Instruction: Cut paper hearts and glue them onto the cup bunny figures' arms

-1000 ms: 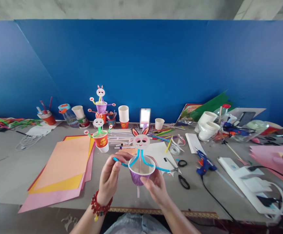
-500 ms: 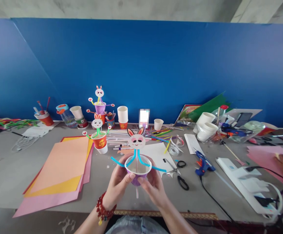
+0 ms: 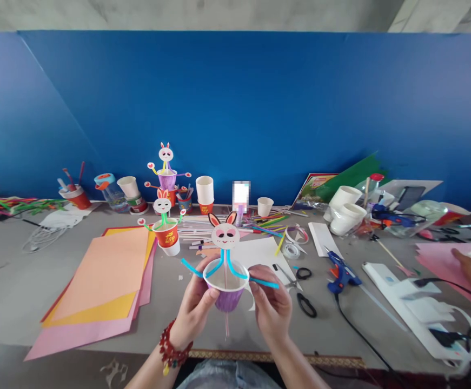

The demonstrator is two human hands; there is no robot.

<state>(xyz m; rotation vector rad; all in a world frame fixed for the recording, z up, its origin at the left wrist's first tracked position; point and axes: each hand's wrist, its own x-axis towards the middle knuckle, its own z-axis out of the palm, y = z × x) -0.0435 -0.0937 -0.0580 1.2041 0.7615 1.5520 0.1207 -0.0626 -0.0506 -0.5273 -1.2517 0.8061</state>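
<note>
Purple cup (image 3: 229, 300) w/ rabbit head (image 3: 225, 236) is held up over the table (image 3: 320, 332) nr its front edge; L hand (image 3: 197, 309) grips its side, thumb on the wall, other fingers partly hidden behind. R hand (image 3: 274, 308) has fingers pinching the blue arm (image 3: 266, 283) on that side, just by the rim. Glue gun (image 3: 342, 274) & power strip (image 3: 403, 309) lie to the R, paper stack (image 3: 105, 270) L, red rabbit cup (image 3: 166, 237) behind, a bit L.
</note>
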